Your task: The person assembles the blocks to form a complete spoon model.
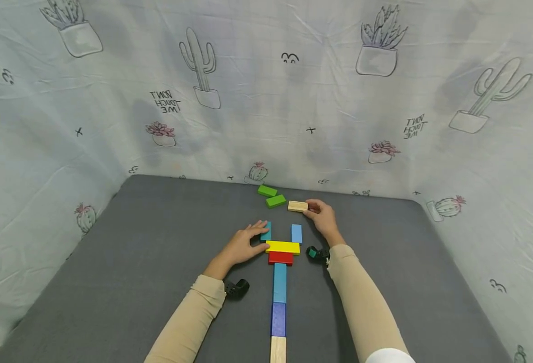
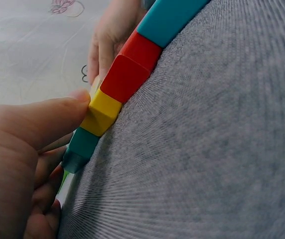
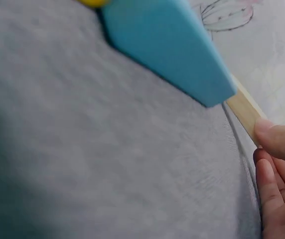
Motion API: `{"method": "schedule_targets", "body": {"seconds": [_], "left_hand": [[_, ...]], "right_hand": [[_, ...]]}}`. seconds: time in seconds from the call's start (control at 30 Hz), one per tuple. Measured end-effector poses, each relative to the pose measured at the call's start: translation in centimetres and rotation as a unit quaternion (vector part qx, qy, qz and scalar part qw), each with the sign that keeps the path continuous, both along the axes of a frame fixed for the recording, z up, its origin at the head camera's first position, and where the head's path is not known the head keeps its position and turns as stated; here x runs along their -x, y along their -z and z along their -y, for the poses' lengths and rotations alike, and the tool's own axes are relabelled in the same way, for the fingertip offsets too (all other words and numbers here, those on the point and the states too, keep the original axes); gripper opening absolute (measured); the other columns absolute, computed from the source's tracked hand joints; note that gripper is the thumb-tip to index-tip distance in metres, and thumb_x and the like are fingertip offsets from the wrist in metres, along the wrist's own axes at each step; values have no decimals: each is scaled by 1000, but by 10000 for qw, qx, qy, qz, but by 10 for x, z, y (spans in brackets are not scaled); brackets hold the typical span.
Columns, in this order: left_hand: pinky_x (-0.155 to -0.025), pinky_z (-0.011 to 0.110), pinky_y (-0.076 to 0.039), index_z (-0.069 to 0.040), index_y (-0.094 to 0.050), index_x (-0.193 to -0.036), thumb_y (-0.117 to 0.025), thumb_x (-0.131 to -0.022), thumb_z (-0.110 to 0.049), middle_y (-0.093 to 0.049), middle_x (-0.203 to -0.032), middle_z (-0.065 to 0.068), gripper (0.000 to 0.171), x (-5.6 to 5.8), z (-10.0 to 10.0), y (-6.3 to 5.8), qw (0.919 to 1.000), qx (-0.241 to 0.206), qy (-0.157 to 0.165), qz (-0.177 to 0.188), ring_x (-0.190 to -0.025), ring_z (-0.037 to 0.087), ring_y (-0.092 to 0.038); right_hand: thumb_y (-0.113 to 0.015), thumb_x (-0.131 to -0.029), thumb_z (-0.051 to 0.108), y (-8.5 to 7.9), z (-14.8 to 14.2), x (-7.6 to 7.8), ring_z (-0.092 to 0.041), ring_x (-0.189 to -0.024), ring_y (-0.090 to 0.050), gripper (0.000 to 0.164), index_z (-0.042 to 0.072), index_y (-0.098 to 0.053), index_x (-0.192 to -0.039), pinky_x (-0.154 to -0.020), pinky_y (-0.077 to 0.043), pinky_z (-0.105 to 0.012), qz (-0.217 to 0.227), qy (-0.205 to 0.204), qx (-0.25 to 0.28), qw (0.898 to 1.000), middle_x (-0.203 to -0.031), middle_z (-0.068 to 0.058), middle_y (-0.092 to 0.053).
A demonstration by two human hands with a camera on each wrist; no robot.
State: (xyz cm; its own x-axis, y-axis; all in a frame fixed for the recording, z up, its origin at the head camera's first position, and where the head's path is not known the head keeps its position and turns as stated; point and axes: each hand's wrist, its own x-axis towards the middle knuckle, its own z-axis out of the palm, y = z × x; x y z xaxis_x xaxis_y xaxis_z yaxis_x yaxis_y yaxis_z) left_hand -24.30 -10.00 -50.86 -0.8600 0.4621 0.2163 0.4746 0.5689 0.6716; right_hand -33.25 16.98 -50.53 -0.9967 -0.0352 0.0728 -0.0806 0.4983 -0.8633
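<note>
My right hand (image 1: 323,220) pinches one end of a plain wooden block (image 1: 296,206) between thumb and fingers, beyond the light blue block (image 1: 296,234). In the right wrist view, the wooden block (image 3: 244,108) partly hides behind the light blue one. My left hand (image 1: 239,248) reaches over the left side of the block figure. Its thumb touches the end of the yellow block (image 1: 282,247), and its fingers extend over the teal block (image 1: 267,233). Directly below the yellow block lies a red block (image 1: 280,258). The left wrist view shows the thumb tip at the yellow block (image 2: 102,112).
Two green blocks (image 1: 275,201) lie near the table's far edge. A line of blue (image 1: 279,282), purple (image 1: 278,319) and plain wooden (image 1: 277,349) blocks runs toward me from the red one. Patterned white cloth (image 1: 266,101) surrounds the grey table (image 1: 167,227).
</note>
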Motion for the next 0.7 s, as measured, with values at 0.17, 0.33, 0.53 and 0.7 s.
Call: {"method": "schedule_targets", "body": {"seconds": [0.17,0.33,0.53,0.7], "left_hand": [[-116,45,-23,-5,-54,-134,-66,-90,-30,-41,-148,9,52,-1,0,0,10000,14,-25,34,-140,26,-32],[-117,43,-22,-5,-54,-134,-66,-90,-29,-41,-148,7,52,0,-1,0,9999,48,-81,51,-141,24,-32],[-118,42,-21,-6,-53,-135,-67,-89,-31,-41,-148,5,53,0,0,-1,9998,131,-131,100,-141,21,-31],[-118,43,-21,-7,-53,-136,-66,-90,-32,-40,-149,6,54,-1,0,-1,9998,150,-88,114,-141,22,-31]], "right_hand": [[-68,-88,11,4,-2,-13,-28,-114,-58,37,5,-61,-124,-99,-48,-37,-316,24,739,9968,-124,-16,-60],[-70,-86,12,4,-2,-27,-27,-113,-59,37,5,-63,-122,-95,-50,-29,-508,153,1214,9912,-122,-17,-62],[-72,-85,14,2,1,-44,-26,-109,-60,38,6,-64,-121,-87,-52,-19,-469,261,1390,9888,-120,-16,-63],[-72,-84,13,1,6,-59,-22,-106,-61,36,5,-65,-119,-86,-51,-16,-490,208,1404,9887,-119,-15,-63]]}}
